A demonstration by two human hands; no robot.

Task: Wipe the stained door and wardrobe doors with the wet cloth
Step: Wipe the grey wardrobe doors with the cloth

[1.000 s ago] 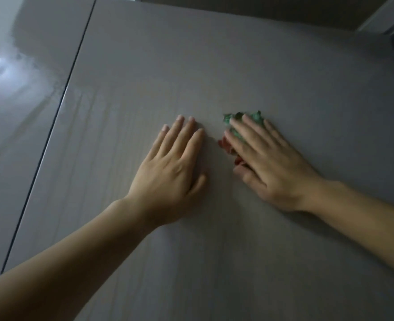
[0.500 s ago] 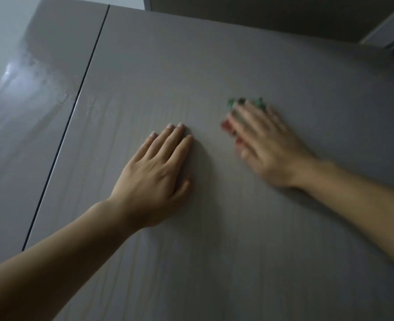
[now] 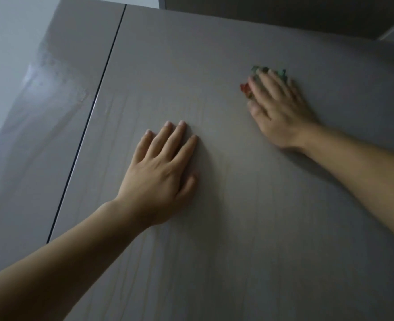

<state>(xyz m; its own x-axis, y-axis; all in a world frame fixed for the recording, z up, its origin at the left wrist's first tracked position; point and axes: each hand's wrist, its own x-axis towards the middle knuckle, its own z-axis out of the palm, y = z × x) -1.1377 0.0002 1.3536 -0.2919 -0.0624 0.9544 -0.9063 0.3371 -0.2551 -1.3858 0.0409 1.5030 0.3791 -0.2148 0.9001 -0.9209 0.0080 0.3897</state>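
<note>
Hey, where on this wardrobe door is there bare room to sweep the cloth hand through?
Bare door lies above the cloth up to the top edge, below the right hand toward the lower right, and between the left hand and the seam. Tightest is the gap between the two hands.

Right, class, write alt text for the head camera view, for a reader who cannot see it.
A person's right hand presses a green and red cloth against a grey wardrobe door, fingers straight. The left hand rests flat on the same door, further left. A dark seam separates it from a glossy neighbouring door.
</note>
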